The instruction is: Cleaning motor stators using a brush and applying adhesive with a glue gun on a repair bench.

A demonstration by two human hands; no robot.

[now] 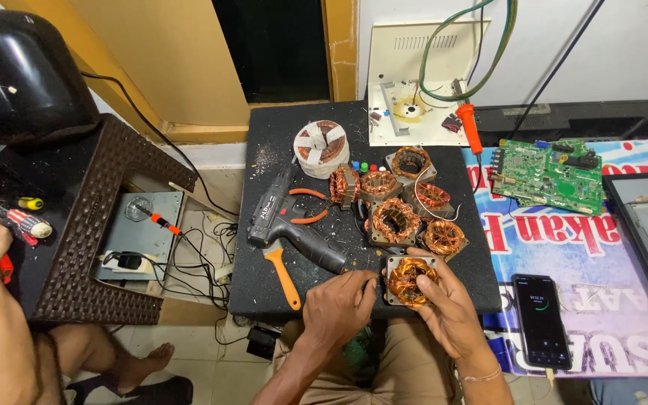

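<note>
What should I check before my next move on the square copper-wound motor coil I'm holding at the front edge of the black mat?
1. Right hand supports the square copper-wound motor coil: ok, fingers wrap its right side.
2. Left hand is at the coil's left edge: ok; whether it pinches a wire, cannot tell.
3. Coil has mat under it: not ok, it sits at the front edge of the black mat.
4. Black cordless drill lies close by the left hand: ok.
5. Heap of other copper coils clear of the hands: ok, just behind.
6. Black phone out of the way: ok, at the right.
</note>
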